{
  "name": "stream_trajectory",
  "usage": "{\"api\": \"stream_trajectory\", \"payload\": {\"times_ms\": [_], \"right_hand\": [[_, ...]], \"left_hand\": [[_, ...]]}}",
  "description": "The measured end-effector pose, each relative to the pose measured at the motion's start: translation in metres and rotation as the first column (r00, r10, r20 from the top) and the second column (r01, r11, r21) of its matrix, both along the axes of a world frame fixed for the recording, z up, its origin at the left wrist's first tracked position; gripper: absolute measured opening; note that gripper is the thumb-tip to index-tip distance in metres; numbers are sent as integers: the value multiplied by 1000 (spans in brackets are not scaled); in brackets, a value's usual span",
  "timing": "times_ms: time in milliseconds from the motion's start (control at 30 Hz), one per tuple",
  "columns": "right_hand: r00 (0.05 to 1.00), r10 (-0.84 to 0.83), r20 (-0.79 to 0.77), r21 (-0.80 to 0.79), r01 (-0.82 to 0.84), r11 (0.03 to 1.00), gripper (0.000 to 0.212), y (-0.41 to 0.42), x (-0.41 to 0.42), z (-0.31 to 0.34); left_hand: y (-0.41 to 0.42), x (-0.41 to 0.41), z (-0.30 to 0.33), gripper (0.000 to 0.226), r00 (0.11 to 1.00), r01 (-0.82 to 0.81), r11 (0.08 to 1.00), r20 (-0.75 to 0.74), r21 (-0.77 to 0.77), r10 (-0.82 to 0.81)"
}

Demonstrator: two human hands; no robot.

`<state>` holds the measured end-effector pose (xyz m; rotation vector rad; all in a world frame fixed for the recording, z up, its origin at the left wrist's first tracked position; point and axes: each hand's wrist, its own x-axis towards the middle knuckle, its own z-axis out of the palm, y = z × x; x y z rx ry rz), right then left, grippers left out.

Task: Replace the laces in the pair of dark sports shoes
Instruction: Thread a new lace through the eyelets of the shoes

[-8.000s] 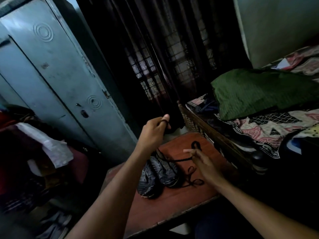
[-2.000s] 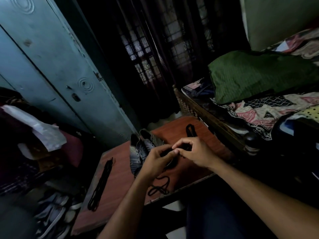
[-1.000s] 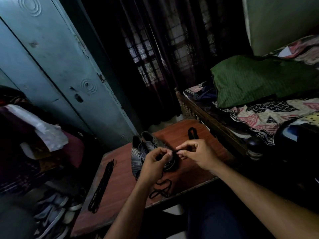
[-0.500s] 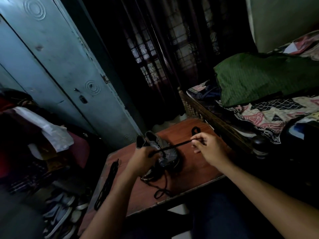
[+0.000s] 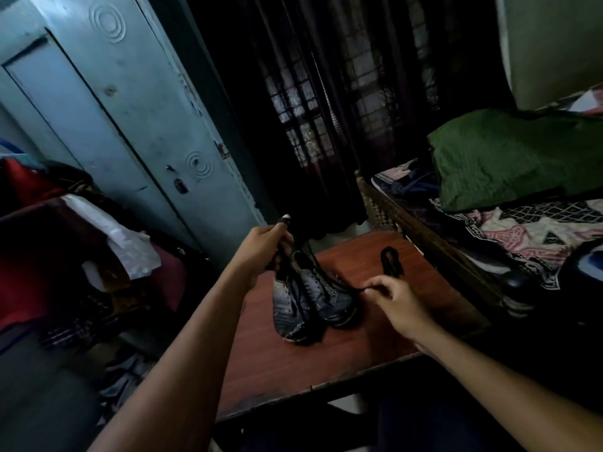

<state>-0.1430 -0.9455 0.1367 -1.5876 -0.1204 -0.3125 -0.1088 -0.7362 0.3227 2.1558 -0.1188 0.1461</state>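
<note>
Both hands pinch one lace [image 5: 346, 285]: left hand [image 5: 266, 247] far, right hand [image 5: 393, 300] near; yanking could drag the shoes [image 5: 310, 298] off the surface [image 5: 326, 363].

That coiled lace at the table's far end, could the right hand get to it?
Probably yes: the coiled lace lies just beyond the right hand with bare table between, but that hand is pinching a lace end.

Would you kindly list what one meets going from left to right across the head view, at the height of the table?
Clothes pile → left hand → shoes → right hand → bed frame → patterned bedsheet.
</note>
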Motion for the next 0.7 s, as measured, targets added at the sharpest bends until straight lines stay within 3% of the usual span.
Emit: {"api": "stream_trajectory", "payload": {"times_ms": [167, 333, 500, 700], "right_hand": [[993, 81, 91, 148, -94, 985, 17, 21, -7, 7], [997, 55, 46, 331, -67, 941, 12, 21, -9, 8], [994, 85, -64, 383, -54, 922, 12, 16, -4, 3], [992, 36, -125, 461, 26, 887, 14, -7, 2, 8]], "left_hand": [[-30, -20, 16, 55, 987, 161, 982, -3, -103, -163], [-43, -23, 22, 53, 960, 277, 957, 61, -87, -272], [-42, -21, 16, 53, 963, 266, 957, 81, -114, -258], [-1, -1, 20, 22, 983, 98, 995, 156, -21, -94]]}}
